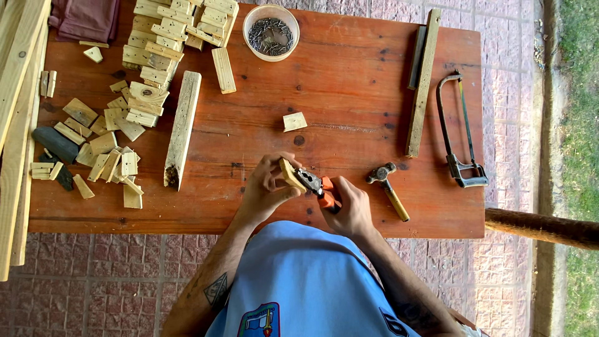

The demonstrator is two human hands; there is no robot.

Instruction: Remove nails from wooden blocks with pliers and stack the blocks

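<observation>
The left hand (265, 187) pinches a small wood block (289, 175) between closed fingers; the right hand (350, 209) squeezes orange-handled pliers (315, 185), whose tip touches the block.

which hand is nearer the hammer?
Right. The right hand grips the orange-handled pliers just beside the hammer; the left hand holds a small wood piece farther off, beyond the pliers.

Over a reddish wooden surface (349, 93), the left hand (265, 190) holds a small pale wooden block (288, 173) while the right hand (350, 209) closes orange-handled pliers (317, 185) on it; a wooden-handled hammer (388, 184) lies nearby.
</observation>
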